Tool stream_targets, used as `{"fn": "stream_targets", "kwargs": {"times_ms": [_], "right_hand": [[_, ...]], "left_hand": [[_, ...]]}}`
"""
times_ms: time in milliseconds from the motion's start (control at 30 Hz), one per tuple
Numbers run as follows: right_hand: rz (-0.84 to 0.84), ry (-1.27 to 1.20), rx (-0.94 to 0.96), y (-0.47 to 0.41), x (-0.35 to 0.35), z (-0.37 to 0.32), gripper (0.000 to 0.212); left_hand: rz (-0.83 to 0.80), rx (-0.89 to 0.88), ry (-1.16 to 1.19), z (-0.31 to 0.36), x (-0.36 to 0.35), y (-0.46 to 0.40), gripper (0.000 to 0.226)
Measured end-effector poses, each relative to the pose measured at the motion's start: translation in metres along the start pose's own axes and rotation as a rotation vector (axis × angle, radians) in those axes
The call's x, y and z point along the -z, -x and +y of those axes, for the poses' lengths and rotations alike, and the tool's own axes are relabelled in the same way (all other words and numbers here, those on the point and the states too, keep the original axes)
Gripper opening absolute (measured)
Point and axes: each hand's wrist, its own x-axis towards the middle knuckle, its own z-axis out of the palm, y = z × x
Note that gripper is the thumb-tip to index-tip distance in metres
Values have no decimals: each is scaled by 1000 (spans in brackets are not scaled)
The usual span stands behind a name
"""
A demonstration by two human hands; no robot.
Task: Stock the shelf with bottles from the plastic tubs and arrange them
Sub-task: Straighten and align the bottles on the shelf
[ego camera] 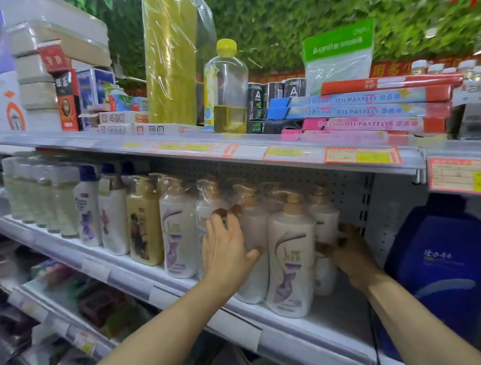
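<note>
Arranging step. Left hand (225,249), fingers spread flat, presses a white pump bottle (253,253) on the middle shelf (240,328). Right hand (344,249), at 3 o'clock of the front purple-label bottle (291,263), curls round a rear bottle (325,220). Best push straight back, keep labels forward, steady neighbours. Right fingertips hidden; no tubs in view; left edge blurred.

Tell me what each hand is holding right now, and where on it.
The left hand presses flat against the side of a white bottle, not gripping. The right hand grips the rear white bottle around its lower body.
</note>
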Motion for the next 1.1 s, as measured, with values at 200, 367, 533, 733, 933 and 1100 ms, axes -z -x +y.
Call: {"fn": "stream_targets", "kwargs": {"times_ms": [200, 367, 533, 733, 933, 1100], "right_hand": [[8, 23, 4, -3, -5, 0, 58], [-14, -8, -55, -8, -4, 2, 57], [-60, -33, -36, -1, -6, 2, 43], [18, -8, -70, -2, -11, 6, 63], [19, 3, -76, -7, -8, 11, 61], [11, -2, -55, -5, -8, 9, 51]], "left_hand": [[-4, -20, 30, -2, -3, -3, 84], [67, -47, 78, -14, 0, -2, 76], [147, 7, 130, -51, 11, -11, 71], [82, 149, 10, -89, 18, -12, 83], [42, 213, 37, -101, 15, -18, 87], [57, 238, 36, -102, 10, -24, 84]]}}
